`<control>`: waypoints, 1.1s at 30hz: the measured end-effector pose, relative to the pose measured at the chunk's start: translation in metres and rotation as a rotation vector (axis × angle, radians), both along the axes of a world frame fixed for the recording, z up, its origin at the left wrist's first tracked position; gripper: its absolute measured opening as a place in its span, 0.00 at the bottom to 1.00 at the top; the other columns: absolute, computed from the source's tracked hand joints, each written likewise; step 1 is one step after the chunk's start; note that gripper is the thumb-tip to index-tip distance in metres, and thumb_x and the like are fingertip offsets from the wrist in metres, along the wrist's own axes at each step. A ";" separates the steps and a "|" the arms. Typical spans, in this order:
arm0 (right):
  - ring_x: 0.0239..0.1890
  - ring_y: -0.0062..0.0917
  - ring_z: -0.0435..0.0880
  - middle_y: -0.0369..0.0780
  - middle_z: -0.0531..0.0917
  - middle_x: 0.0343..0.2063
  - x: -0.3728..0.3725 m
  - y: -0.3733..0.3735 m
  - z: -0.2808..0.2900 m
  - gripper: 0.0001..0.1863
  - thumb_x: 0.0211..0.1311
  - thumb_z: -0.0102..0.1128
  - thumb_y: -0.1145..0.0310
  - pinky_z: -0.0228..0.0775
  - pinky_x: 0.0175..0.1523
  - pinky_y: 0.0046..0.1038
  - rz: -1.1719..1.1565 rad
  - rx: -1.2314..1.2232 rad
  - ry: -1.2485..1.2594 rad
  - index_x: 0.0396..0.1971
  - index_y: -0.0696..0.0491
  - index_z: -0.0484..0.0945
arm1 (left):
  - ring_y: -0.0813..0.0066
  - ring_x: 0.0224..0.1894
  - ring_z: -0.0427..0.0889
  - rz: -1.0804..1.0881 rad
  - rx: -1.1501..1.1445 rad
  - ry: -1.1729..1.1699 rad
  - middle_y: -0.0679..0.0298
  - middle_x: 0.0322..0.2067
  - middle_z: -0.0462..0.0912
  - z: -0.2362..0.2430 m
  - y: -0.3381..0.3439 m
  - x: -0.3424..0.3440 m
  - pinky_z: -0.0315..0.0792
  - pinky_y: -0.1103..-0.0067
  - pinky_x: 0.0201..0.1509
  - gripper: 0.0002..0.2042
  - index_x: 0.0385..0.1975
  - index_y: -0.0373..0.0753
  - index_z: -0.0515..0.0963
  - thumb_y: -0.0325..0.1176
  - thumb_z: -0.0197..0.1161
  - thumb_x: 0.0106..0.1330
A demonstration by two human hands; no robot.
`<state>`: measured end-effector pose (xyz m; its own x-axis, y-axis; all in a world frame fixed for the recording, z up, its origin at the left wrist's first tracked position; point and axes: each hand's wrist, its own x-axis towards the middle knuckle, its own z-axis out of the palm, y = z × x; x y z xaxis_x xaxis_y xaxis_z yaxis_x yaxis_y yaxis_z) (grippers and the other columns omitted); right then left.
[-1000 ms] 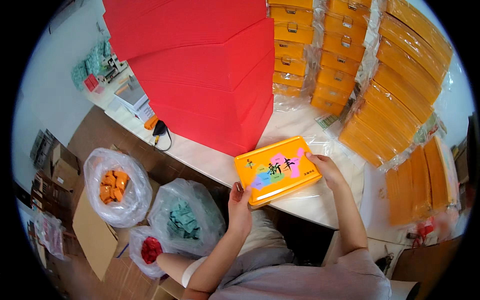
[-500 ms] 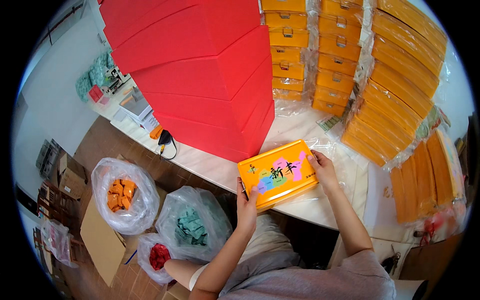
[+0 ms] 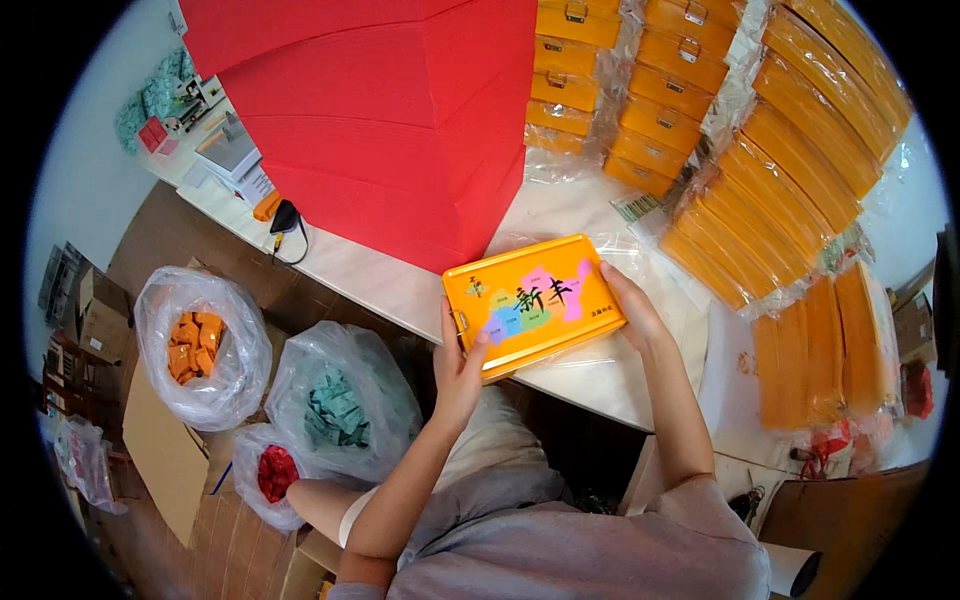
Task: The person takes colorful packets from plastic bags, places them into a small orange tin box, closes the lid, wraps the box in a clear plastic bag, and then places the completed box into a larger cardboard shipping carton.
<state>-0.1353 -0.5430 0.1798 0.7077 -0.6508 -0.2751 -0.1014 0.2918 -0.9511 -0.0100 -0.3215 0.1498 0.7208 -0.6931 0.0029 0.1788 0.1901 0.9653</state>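
Note:
A flat yellow-orange tin box [image 3: 500,280] with a coloured map and dark lettering on its lid is held between my two hands over the near edge of the table. My left hand [image 3: 459,372] grips its left end beside a metal clasp, the thumb lying on the lid's edge. At the opposite end my right hand [image 3: 632,304] is wrapped round the right side, its fingers partly hidden. The lid is closed and faces up, slightly tilted. Clear plastic film [image 3: 600,355] lies on the table near the box.
A tall stack of red boxes [image 3: 350,140] stands just beyond the tin. Plastic-wrapped orange tins [image 3: 665,75] are piled at the back and right. Left of my legs are clear bags of orange packets [image 3: 195,345], green packets [image 3: 338,408] and red packets [image 3: 278,473].
My view has shifted, so most things sit further left and higher or lower in the picture. Both hands still hold the tin box, which looks slightly closer and flatter.

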 end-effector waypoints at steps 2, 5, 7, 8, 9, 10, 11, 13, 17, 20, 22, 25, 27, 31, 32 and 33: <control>0.53 0.25 0.75 0.40 0.73 0.55 -0.004 -0.002 0.005 0.27 0.69 0.47 0.53 0.68 0.56 0.26 -0.009 0.115 -0.119 0.61 0.55 0.64 | 0.66 0.66 0.57 0.014 -0.059 -0.247 0.51 0.66 0.54 0.011 -0.001 -0.003 0.51 0.76 0.68 0.33 0.69 0.34 0.40 0.32 0.49 0.69; 0.54 0.26 0.74 0.40 0.77 0.51 -0.027 -0.004 -0.006 0.25 0.68 0.48 0.55 0.68 0.58 0.29 -0.118 0.285 -0.281 0.57 0.56 0.67 | 0.65 0.71 0.44 -0.080 -0.125 -0.524 0.52 0.69 0.45 0.036 -0.002 -0.001 0.40 0.74 0.71 0.31 0.69 0.34 0.42 0.36 0.47 0.71; 0.54 0.28 0.75 0.40 0.77 0.51 -0.053 -0.012 -0.019 0.23 0.69 0.48 0.56 0.69 0.58 0.31 -0.219 0.370 -0.289 0.57 0.55 0.67 | 0.63 0.72 0.43 -0.218 -0.216 -0.519 0.52 0.70 0.45 0.064 -0.009 0.000 0.35 0.71 0.73 0.31 0.69 0.34 0.45 0.42 0.43 0.72; 0.53 0.28 0.76 0.40 0.77 0.51 -0.068 -0.016 -0.022 0.23 0.69 0.48 0.57 0.70 0.57 0.31 -0.205 0.376 -0.372 0.57 0.55 0.68 | 0.62 0.72 0.46 -0.310 -0.288 -0.370 0.53 0.69 0.49 0.079 -0.014 0.002 0.42 0.70 0.72 0.31 0.68 0.33 0.46 0.44 0.43 0.72; 0.53 0.29 0.76 0.41 0.77 0.52 -0.081 -0.018 -0.022 0.22 0.68 0.49 0.58 0.70 0.57 0.32 -0.191 0.382 -0.467 0.57 0.54 0.68 | 0.63 0.71 0.48 -0.307 -0.312 -0.228 0.54 0.68 0.52 0.082 -0.020 0.005 0.45 0.69 0.71 0.30 0.67 0.34 0.49 0.46 0.42 0.72; 0.53 0.29 0.76 0.41 0.77 0.52 -0.096 -0.019 -0.021 0.21 0.68 0.49 0.58 0.71 0.56 0.32 -0.181 0.383 -0.563 0.57 0.54 0.68 | 0.64 0.70 0.51 -0.311 -0.337 -0.085 0.55 0.67 0.56 0.082 -0.026 0.007 0.48 0.68 0.70 0.29 0.67 0.35 0.52 0.47 0.41 0.73; 0.53 0.30 0.76 0.41 0.76 0.54 -0.104 -0.017 -0.018 0.22 0.69 0.46 0.57 0.70 0.57 0.34 -0.152 0.351 -0.619 0.57 0.53 0.68 | 0.62 0.69 0.53 -0.239 -0.199 -0.200 0.55 0.66 0.57 0.074 -0.030 0.014 0.51 0.68 0.69 0.26 0.66 0.36 0.54 0.41 0.44 0.71; 0.54 0.31 0.75 0.41 0.75 0.55 -0.116 -0.009 -0.007 0.22 0.70 0.45 0.56 0.69 0.58 0.36 -0.217 0.307 -0.706 0.58 0.53 0.67 | 0.60 0.67 0.58 -0.102 0.075 -0.415 0.55 0.64 0.60 0.035 -0.042 0.026 0.56 0.69 0.67 0.24 0.64 0.39 0.59 0.29 0.49 0.67; 0.57 0.33 0.73 0.40 0.73 0.57 -0.142 -0.010 -0.018 0.24 0.70 0.42 0.55 0.66 0.61 0.39 -0.380 0.135 -0.721 0.59 0.52 0.66 | 0.53 0.65 0.59 -0.199 0.183 -0.929 0.52 0.62 0.60 0.004 -0.053 0.013 0.57 0.68 0.67 0.35 0.60 0.40 0.65 0.11 0.48 0.46; 0.53 0.34 0.73 0.41 0.72 0.54 -0.159 -0.035 -0.056 0.24 0.68 0.44 0.57 0.66 0.58 0.37 -0.408 0.425 -0.866 0.58 0.55 0.65 | 0.55 0.65 0.58 -0.170 0.245 -1.321 0.56 0.63 0.60 -0.008 -0.065 0.026 0.57 0.66 0.67 0.32 0.60 0.43 0.67 0.14 0.52 0.50; 0.46 0.34 0.73 0.43 0.71 0.48 -0.158 -0.032 -0.059 0.25 0.65 0.48 0.58 0.69 0.52 0.33 -0.350 0.471 -0.866 0.55 0.58 0.64 | 0.58 0.66 0.58 -0.289 0.229 -1.337 0.57 0.63 0.61 -0.002 -0.071 0.031 0.57 0.65 0.67 0.27 0.56 0.44 0.71 0.17 0.56 0.52; 0.45 0.34 0.73 0.44 0.70 0.47 -0.149 -0.029 -0.051 0.25 0.64 0.50 0.58 0.70 0.49 0.32 -0.076 0.578 -0.905 0.55 0.60 0.64 | 0.63 0.65 0.60 -0.452 0.208 -1.416 0.59 0.60 0.66 0.000 -0.080 0.037 0.56 0.63 0.67 0.19 0.48 0.45 0.77 0.24 0.61 0.55; 0.39 0.28 0.74 0.40 0.74 0.41 -0.133 -0.016 -0.037 0.23 0.65 0.50 0.56 0.72 0.43 0.28 -0.136 0.602 -0.830 0.51 0.59 0.69 | 0.65 0.62 0.65 -0.469 0.171 -1.452 0.61 0.55 0.72 -0.011 -0.084 0.038 0.59 0.63 0.66 0.13 0.42 0.44 0.79 0.26 0.62 0.56; 0.45 0.35 0.72 0.46 0.68 0.48 -0.128 0.002 -0.023 0.28 0.65 0.50 0.56 0.72 0.49 0.33 -0.003 0.656 -0.888 0.56 0.62 0.62 | 0.64 0.45 0.78 -0.252 0.157 -1.294 0.63 0.39 0.81 -0.014 -0.086 0.033 0.72 0.68 0.50 0.05 0.33 0.41 0.78 0.28 0.61 0.58; 0.45 0.35 0.72 0.46 0.68 0.48 -0.124 0.012 -0.015 0.28 0.65 0.50 0.56 0.71 0.50 0.33 0.030 0.631 -0.882 0.57 0.61 0.62 | 0.64 0.40 0.81 -0.177 0.189 -1.212 0.64 0.35 0.82 -0.009 -0.085 0.030 0.75 0.70 0.45 0.04 0.32 0.40 0.77 0.28 0.61 0.58; 0.45 0.35 0.72 0.46 0.67 0.48 -0.120 0.026 -0.004 0.29 0.65 0.50 0.55 0.71 0.50 0.34 0.064 0.607 -0.877 0.57 0.61 0.62 | 0.63 0.36 0.81 -0.086 0.193 -1.247 0.64 0.32 0.81 0.000 -0.085 0.030 0.75 0.70 0.39 0.03 0.31 0.40 0.75 0.28 0.61 0.58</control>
